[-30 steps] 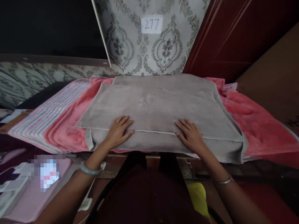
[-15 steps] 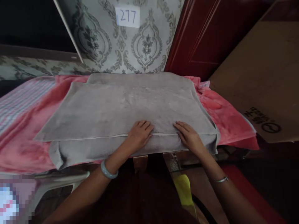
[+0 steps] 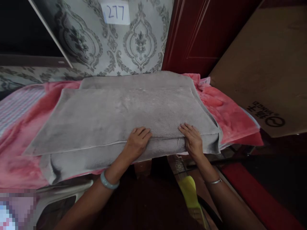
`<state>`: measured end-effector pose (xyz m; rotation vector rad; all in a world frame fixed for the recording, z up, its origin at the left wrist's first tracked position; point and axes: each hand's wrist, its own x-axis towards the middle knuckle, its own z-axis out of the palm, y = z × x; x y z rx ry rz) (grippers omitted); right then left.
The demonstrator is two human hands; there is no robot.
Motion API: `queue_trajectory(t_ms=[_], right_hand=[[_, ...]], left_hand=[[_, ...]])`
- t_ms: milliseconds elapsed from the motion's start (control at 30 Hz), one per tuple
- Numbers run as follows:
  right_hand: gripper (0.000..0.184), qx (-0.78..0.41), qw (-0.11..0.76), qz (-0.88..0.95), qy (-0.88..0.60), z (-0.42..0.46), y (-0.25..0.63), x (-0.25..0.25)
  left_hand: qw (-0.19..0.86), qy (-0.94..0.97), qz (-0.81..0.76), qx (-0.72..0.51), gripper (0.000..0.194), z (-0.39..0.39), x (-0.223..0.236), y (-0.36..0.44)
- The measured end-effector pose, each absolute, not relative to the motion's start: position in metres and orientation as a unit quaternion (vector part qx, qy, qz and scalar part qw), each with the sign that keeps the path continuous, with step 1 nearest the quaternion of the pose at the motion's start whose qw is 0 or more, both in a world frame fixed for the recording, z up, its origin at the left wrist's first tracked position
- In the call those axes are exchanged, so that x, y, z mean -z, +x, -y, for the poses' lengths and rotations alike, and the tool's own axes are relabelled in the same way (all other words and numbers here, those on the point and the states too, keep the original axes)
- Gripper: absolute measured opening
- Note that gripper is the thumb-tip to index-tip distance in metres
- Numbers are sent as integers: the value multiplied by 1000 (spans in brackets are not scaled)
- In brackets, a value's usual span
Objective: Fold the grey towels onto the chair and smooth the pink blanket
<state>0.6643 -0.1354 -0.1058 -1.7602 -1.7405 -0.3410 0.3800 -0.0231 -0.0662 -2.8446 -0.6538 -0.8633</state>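
A thick grey terry towel (image 3: 124, 118) lies folded in layers, its upper layer ending in a pale hemmed edge near me. My left hand (image 3: 137, 143) rests flat on that edge, fingers spread and holding nothing. My right hand (image 3: 193, 140) lies on the same fold further right, its fingertips at the towel's near edge. I cannot see whether any fingers pass under the fold. A pale green bangle (image 3: 109, 180) circles my left wrist, and a thin silver bracelet (image 3: 214, 181) circles my right.
The towel lies on a pink fleece blanket (image 3: 227, 118), with a striped cloth (image 3: 19, 105) at far left. Behind stand a patterned wall with a paper numbered 277 (image 3: 115, 12) and a dark red door (image 3: 189, 35). A cardboard sheet (image 3: 261, 70) leans at right.
The whole view has shifted left and upward. My hands have drawn closer together along the towel's folded edge, and the left hand now sits nearer the middle.
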Motion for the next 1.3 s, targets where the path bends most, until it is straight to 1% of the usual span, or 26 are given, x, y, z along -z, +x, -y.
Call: queue_trajectory(t_ms=[100, 200, 333, 400, 467, 533, 600, 667, 733, 833, 1000, 1167, 1300], right_hand=[[46, 141, 316, 671, -656, 137, 666, 107], [45, 128, 313, 676, -654, 136, 666, 108], [43, 101, 330, 678, -649, 138, 665, 103], [40, 86, 337, 685, -640, 139, 666, 94], [39, 63, 330, 690, -641, 135, 669, 79], [44, 55, 310, 684, -658, 125, 674, 59], [48, 83, 280, 665, -687, 111, 681, 43], [53, 121, 241, 637, -722, 97, 691, 35], [59, 127, 191, 606, -762, 90, 703, 41], [60, 101, 139, 568, -805, 94, 718, 65], [60, 135, 159, 565, -798, 107, 733, 96], [67, 124, 149, 572, -797, 107, 736, 98], [72, 113, 146, 569, -801, 109, 733, 95]], left_hand=[[64, -937, 209, 273, 27, 25, 64, 382], [68, -933, 199, 292, 23, 29, 62, 382], [40, -927, 177, 327, 26, 32, 57, 367], [20, -922, 195, 334, 28, 27, 50, 353], [19, -908, 255, 331, 34, 18, 41, 340], [37, -890, 326, 316, 44, 7, 34, 333], [60, -883, 366, 288, 54, -1, 31, 335], [69, -894, 367, 248, 60, -2, 37, 342], [64, -909, 357, 205, 60, 2, 48, 348], [48, -920, 354, 164, 58, 13, 61, 352], [32, -920, 360, 154, 61, 26, 62, 350], [20, -916, 368, 156, 60, 33, 60, 343], [14, -904, 405, 135, 57, 32, 53, 312]])
